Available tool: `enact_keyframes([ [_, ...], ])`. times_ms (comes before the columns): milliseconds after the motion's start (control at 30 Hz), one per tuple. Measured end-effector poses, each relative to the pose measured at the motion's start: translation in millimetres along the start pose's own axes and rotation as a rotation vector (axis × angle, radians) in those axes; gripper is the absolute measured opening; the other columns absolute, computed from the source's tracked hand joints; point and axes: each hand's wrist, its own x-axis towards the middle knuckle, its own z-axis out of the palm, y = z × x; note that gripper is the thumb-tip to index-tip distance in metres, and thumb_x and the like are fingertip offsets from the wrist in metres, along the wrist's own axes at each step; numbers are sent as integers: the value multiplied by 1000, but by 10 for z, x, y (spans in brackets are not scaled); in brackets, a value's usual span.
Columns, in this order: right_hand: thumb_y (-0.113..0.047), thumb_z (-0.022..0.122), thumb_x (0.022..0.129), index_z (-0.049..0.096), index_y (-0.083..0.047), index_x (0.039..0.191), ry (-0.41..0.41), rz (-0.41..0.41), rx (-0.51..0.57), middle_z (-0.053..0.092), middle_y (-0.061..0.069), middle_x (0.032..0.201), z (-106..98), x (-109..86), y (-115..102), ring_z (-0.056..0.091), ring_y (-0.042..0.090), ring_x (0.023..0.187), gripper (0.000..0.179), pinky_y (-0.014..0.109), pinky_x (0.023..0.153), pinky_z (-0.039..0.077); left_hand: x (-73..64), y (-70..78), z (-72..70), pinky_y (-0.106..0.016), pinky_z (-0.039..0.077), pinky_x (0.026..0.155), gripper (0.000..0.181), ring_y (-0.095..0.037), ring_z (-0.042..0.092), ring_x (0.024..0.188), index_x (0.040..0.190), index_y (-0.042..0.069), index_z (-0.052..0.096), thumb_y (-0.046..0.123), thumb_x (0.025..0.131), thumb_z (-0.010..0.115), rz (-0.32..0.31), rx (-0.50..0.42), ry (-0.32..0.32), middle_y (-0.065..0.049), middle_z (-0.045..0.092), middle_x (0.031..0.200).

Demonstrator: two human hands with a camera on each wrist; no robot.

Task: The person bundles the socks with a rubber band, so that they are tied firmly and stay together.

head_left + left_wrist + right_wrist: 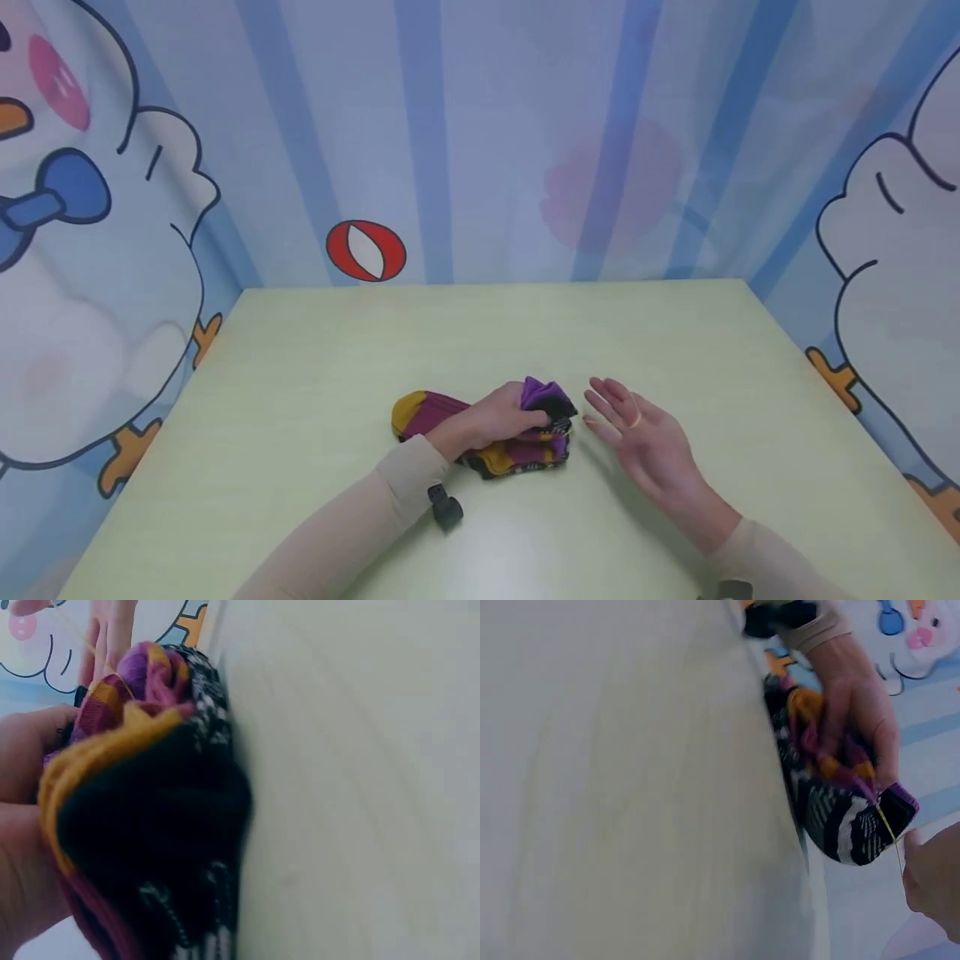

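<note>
My left hand (498, 412) grips a folded bundle of socks (517, 458) on the table. They are maroon, mustard and purple, with black-and-white patterned parts. A mustard toe (407, 414) sticks out to the left of the wrist, and a purple-and-black end (547, 396) rises beyond the fingers. To the right, my right hand (652, 442) is held apart from the bundle, its fingers extended toward it. A thin yellow band (886, 823) runs between the bundle and the right hand in both wrist views. In the head view a thin loop (636, 411) shows at the right fingers.
The pale yellow table (337, 342) reaches back to a striped blue curtain (495, 150). Cartoon birds are printed on the side cloths, and a red-and-white ball (366, 251) on the back one. A black wrist device (446, 507) sits at the left cuff.
</note>
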Motion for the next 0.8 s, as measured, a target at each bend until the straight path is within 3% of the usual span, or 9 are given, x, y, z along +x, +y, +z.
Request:
enact_keyframes([
  [67, 1, 44, 104, 3, 12, 154, 11, -9, -110, 9, 25, 163, 26, 20, 13, 18, 35, 149, 65, 38, 112, 33, -14, 20, 9, -27, 47, 65, 12, -15, 56, 74, 101, 2, 64, 11, 93, 65, 13, 12, 3, -4, 66, 84],
  [267, 8, 49, 100, 16, 12, 153, -24, -74, -196, 20, 21, 162, 53, 59, 45, 25, 32, 148, 64, 41, 107, 40, -38, 50, 16, -28, 48, 67, 13, -15, 56, 75, 102, 2, 65, 11, 92, 66, 2, 4, 15, -4, 67, 85],
  [433, 14, 65, 87, 30, 9, 151, -139, -164, -425, 32, 12, 159, 112, 71, 59, 29, 28, 146, 74, 44, 104, 42, -29, 58, 25, -32, 56, 76, 22, -19, 64, 85, 110, 0, 60, 10, 92, 68, -27, -76, 56, -9, 68, 97],
  [567, 12, 72, 83, 29, 4, 154, -214, -177, -516, 30, 11, 160, 148, 76, 64, 24, 30, 147, 83, 45, 106, 39, -7, 77, 61, -39, 59, 77, 27, -23, 67, 89, 111, 2, 55, 16, 93, 70, -28, -87, 90, -12, 65, 102],
  [667, 11, 73, 83, 29, 2, 154, -210, -175, -561, 30, 13, 160, 156, 81, 70, 23, 33, 147, 84, 45, 107, 38, 16, 74, 90, -39, 60, 73, 27, -24, 68, 87, 108, 4, 55, 22, 95, 70, -31, -59, 111, -11, 65, 99],
  [800, 8, 76, 82, 32, 0, 154, -141, -177, -647, 30, 14, 159, 169, 71, 94, 28, 31, 145, 85, 42, 106, 39, 11, 59, 110, -41, 60, 74, 26, -25, 69, 91, 109, 2, 57, 24, 98, 66, -25, -74, 108, -12, 67, 101],
])
